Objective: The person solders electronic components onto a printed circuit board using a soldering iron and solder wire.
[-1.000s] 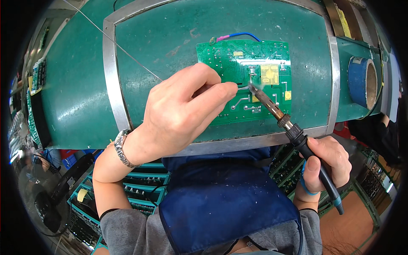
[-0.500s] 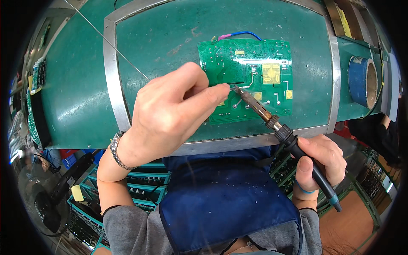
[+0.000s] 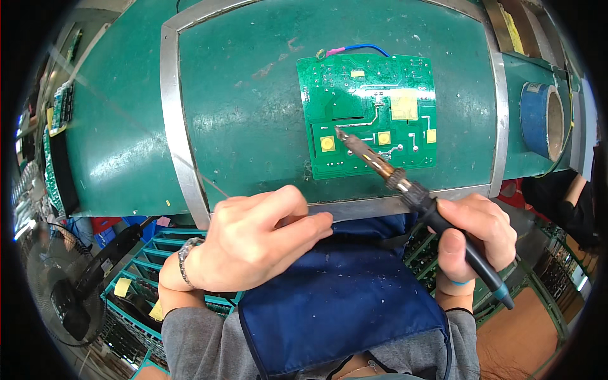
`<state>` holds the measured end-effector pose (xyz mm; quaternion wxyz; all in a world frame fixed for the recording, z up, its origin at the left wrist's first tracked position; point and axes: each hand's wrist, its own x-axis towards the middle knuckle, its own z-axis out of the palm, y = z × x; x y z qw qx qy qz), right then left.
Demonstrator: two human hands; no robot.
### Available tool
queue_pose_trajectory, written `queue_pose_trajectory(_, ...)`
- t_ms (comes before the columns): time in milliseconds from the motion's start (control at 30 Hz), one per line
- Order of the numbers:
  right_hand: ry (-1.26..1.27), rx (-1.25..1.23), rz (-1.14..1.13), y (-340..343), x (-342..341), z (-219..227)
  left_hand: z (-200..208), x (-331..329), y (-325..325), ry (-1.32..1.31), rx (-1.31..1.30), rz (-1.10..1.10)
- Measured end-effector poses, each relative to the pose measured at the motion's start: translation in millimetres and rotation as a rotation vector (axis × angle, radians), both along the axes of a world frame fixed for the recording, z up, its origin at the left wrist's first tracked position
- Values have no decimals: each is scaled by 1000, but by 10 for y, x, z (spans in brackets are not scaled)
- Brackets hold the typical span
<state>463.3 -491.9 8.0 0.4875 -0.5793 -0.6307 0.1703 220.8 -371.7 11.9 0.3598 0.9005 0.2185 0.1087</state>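
A green circuit board lies flat on the bench, with yellow patches on its face. A blue wire with a pink sleeve runs along its far edge. My right hand grips the black handle of a soldering iron; the iron's tip is over the left-middle of the board, at a silvery trace. Whether the tip touches cannot be seen. My left hand is closed at the bench's near edge, away from the board. A thin solder wire runs from the upper left into its fingers, where its end is hidden.
A metal strip frames the green bench top. On the right stands a blue roll with a hollow core. Boards in a rack line the left side. Below left are a fan and teal racks. Another person's arm shows far right.
My left hand has drawn back from the board toward me, bringing the solder wire along. The iron's tip has shifted slightly left along the trace, and a yellow patch is uncovered.
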Motion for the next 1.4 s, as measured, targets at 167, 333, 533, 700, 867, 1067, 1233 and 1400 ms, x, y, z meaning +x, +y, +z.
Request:
queue_pose_trajectory(167,6,-40,-194,-222,29,31,-3,104,52,-85,66,325)
queue_pose_trajectory(333,4,-38,-243,-335,22,-7,-142,232,100,-161,148,335)
queue_pose_trajectory(533,-1,-33,-215,-316,21,-39,-222,301,95,-179,173,329)
queue_pose_trajectory(700,-29,-33,-214,-326,50,-51,-270,347,90,-199,167,308)
queue_pose_trajectory(867,-39,-41,-193,-304,34,-37,-305,371,88,-230,157,268)
queue_pose_trajectory(1067,-25,-58,-134,-274,12,-48,-295,330,84,-199,164,267)
queue_pose_trajectory(1233,-26,-51,-84,-221,9,-32,-268,307,85,-174,146,280)
queue_pose_trajectory(1400,-41,-41,-4,-185,32,-13,-229,284,72,-153,143,272)
